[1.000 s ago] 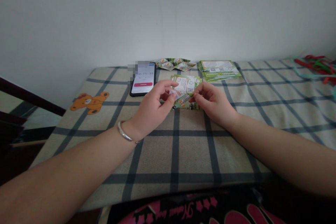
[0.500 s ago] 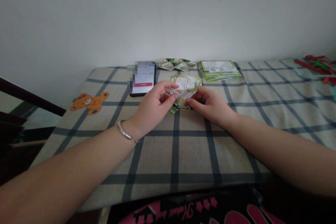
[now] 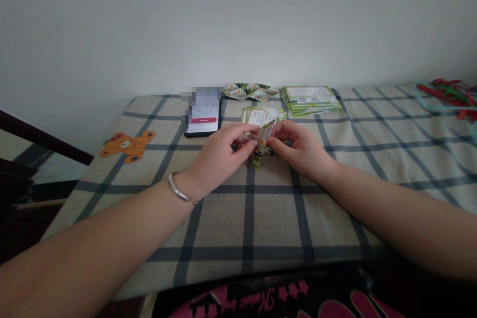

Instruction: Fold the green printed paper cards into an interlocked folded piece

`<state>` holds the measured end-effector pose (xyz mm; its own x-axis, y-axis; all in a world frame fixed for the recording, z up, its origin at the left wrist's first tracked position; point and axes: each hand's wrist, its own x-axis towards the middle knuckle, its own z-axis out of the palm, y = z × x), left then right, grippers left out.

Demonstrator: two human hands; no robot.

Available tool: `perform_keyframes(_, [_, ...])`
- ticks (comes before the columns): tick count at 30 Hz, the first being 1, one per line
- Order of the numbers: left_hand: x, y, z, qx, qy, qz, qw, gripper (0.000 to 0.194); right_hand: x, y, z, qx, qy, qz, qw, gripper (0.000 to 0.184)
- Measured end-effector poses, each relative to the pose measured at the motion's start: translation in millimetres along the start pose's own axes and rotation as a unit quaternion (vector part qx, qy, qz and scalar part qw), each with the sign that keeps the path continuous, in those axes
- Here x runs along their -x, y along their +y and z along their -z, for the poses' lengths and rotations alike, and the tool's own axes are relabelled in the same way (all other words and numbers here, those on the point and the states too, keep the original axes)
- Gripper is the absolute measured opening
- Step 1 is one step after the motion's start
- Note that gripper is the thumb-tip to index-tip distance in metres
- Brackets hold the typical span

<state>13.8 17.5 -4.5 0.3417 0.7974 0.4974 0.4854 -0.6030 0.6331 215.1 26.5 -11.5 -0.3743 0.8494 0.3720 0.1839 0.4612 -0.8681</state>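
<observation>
A partly folded strip of printed paper [image 3: 266, 133] was held between both hands, pinched at its left side by the thumb and fingers of the left hand [image 3: 231, 145] and at its right by those of the right hand [image 3: 300, 146]; each grip was narrow, closed down on the paper. A pointed green end was left sticking out below the fingertips. The folding of this piece was judged to be under way but unfinished; the number of creases could not be told, much of it being covered by fingers. Just beyond the grip, a small pile of flat sheets [image 3: 257, 117] was seen unfolded. Farther beyond, near the wall, several folded pieces [image 3: 242, 92] had been set out, apparently finished. Beyond the grip to the right, a thicker stack of leaflets [image 3: 311, 97] was left flat, so much seemed undone.
</observation>
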Motion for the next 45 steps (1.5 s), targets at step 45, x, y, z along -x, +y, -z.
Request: perform_keyframes(45, [-0.9,-8.6,0.2,0.004,-0.061,0.005,0.998,0.04,-0.3,0.4,9.4,0.192,0.06,0.057,0.978,0.019])
